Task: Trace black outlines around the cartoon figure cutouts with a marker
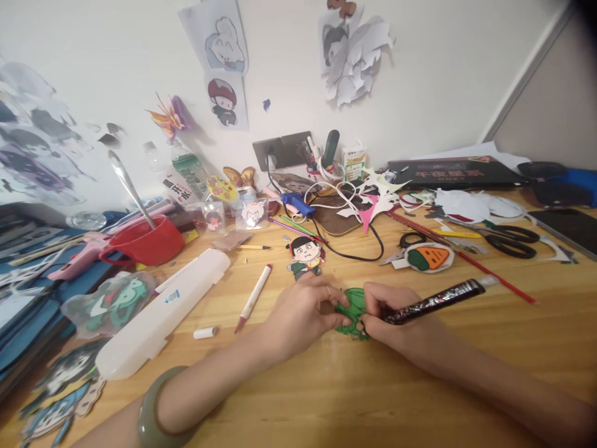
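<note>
A small green paper cutout with dark lines lies on the wooden table between both hands. My left hand, with a ring on one finger, grips its left edge between bent fingers and thumb. Closed around a dark, glossy-patterned pen is my right hand. The pen slants up to the right, and its tip is hidden by my fingers at the cutout's right side. Just beyond my left hand lies a paper figure with black hair. A white marker with a dark red tip rests uncapped to the left.
A white cap and long white plastic case lie left, near a red mug with a spoon. Scissors, a carrot cutout and a red pencil are at right. Cables and paper scraps clutter the back.
</note>
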`<action>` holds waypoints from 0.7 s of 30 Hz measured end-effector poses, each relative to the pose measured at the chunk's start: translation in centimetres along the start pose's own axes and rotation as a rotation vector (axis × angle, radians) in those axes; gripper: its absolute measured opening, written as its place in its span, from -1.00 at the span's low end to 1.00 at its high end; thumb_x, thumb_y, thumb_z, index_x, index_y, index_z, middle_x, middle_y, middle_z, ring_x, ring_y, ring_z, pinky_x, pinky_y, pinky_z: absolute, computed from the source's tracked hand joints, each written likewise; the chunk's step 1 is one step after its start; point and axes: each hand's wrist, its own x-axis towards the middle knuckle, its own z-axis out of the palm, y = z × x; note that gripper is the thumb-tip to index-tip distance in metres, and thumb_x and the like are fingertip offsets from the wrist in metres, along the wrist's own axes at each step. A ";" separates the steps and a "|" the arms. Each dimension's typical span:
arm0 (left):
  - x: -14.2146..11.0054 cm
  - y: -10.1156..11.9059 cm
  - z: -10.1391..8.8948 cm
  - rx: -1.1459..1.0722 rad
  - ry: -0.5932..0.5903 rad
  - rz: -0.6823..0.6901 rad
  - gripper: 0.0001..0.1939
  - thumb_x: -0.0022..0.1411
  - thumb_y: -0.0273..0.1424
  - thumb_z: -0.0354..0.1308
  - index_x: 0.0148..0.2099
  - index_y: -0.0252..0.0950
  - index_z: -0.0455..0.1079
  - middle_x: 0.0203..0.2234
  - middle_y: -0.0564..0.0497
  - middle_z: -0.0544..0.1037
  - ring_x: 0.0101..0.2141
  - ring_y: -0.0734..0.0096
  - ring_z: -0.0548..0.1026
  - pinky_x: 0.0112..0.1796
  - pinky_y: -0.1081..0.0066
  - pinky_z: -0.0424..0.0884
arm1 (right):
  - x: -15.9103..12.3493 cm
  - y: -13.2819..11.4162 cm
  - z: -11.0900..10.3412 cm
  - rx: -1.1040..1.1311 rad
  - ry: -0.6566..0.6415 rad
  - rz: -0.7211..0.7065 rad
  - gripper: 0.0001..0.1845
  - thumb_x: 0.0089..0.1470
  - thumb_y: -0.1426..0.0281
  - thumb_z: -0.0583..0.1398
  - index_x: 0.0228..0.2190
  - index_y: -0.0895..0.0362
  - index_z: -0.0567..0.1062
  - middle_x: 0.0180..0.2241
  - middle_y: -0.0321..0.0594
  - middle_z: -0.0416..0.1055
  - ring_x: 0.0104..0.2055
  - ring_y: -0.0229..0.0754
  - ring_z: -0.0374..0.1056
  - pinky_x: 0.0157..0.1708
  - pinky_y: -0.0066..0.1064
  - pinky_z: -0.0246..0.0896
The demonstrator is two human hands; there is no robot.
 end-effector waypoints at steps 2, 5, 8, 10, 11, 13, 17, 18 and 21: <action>0.0 0.0 0.0 0.000 -0.001 0.001 -0.85 0.06 -0.35 0.25 -0.27 -0.24 0.44 -0.37 0.06 0.45 -0.28 0.36 0.35 -0.25 0.44 0.26 | 0.0 0.0 0.0 -0.002 -0.006 -0.004 -0.72 -0.16 0.61 0.06 -0.67 0.10 0.06 -0.67 -0.43 0.04 -0.58 -0.34 -0.05 -0.61 -0.48 -0.18; 0.1 0.0 -0.1 0.004 -0.004 0.000 -0.85 0.07 -0.34 0.25 -0.27 -0.25 0.44 -0.38 0.06 0.45 -0.28 0.35 0.35 -0.25 0.43 0.26 | 0.1 -0.1 0.0 -0.004 0.006 -0.009 -0.71 -0.16 0.61 0.06 -0.67 0.10 0.04 -0.68 -0.44 0.01 -0.59 -0.35 -0.06 -0.61 -0.48 -0.19; 0.1 0.1 -0.1 0.006 -0.017 -0.002 -0.86 0.08 -0.35 0.24 -0.28 -0.26 0.44 -0.38 0.05 0.45 -0.28 0.36 0.35 -0.24 0.43 0.27 | 0.0 -0.3 -0.1 0.003 0.002 -0.008 -0.72 -0.15 0.61 0.06 -0.67 0.10 0.05 -0.68 -0.43 0.02 -0.58 -0.35 -0.06 -0.61 -0.48 -0.18; 0.2 0.2 -0.1 0.008 -0.020 -0.006 -0.86 0.08 -0.35 0.24 -0.28 -0.25 0.44 -0.39 0.05 0.45 -0.28 0.36 0.35 -0.24 0.43 0.27 | 0.0 -0.3 -0.1 -0.001 0.001 -0.009 -0.72 -0.16 0.61 0.06 -0.67 0.10 0.06 -0.68 -0.43 0.03 -0.58 -0.35 -0.05 -0.60 -0.48 -0.17; 0.2 0.2 -0.1 0.009 -0.017 -0.007 -0.86 0.07 -0.35 0.24 -0.28 -0.25 0.44 -0.39 0.05 0.45 -0.28 0.36 0.35 -0.24 0.42 0.27 | 0.0 -0.3 -0.1 -0.004 0.007 -0.009 -0.71 -0.16 0.61 0.06 -0.68 0.10 0.05 -0.68 -0.43 0.03 -0.58 -0.35 -0.06 -0.60 -0.48 -0.18; 0.2 0.1 -0.1 0.007 -0.008 -0.003 -0.86 0.07 -0.35 0.24 -0.28 -0.25 0.43 -0.39 0.05 0.45 -0.28 0.36 0.35 -0.24 0.42 0.27 | 0.0 -0.2 -0.1 0.005 0.025 -0.006 -0.71 -0.17 0.60 0.06 -0.68 0.10 0.04 -0.68 -0.43 0.01 -0.59 -0.35 -0.07 -0.61 -0.48 -0.18; 0.1 -0.1 -0.1 0.003 0.003 0.020 -0.85 0.07 -0.35 0.24 -0.27 -0.25 0.42 -0.37 0.06 0.44 -0.29 0.38 0.35 -0.25 0.43 0.27 | 0.0 -0.2 -0.2 0.106 0.083 0.048 -0.70 -0.07 0.46 0.10 -0.68 0.09 0.07 -0.69 -0.44 0.02 -0.61 -0.35 -0.05 -0.63 -0.48 -0.15; 0.0 0.0 -0.1 0.009 0.001 0.023 -0.85 0.08 -0.35 0.24 -0.26 -0.25 0.42 -0.37 0.06 0.44 -0.30 0.38 0.34 -0.26 0.44 0.27 | 0.0 -0.1 -0.3 0.135 0.102 0.075 -0.70 -0.04 0.41 0.10 -0.67 0.08 0.08 -0.70 -0.45 0.02 -0.63 -0.35 -0.05 -0.65 -0.48 -0.15; -0.4 0.6 -0.2 0.098 -0.008 0.028 -0.84 0.13 -0.32 0.18 -0.23 -0.25 0.40 -0.36 0.02 0.41 -0.28 0.34 0.32 -0.27 0.41 0.28 | 0.1 -0.1 -0.7 0.217 0.142 0.172 -0.70 0.01 0.28 0.11 -0.63 0.07 0.13 -0.75 -0.48 0.02 -0.70 -0.36 -0.05 -0.70 -0.48 -0.16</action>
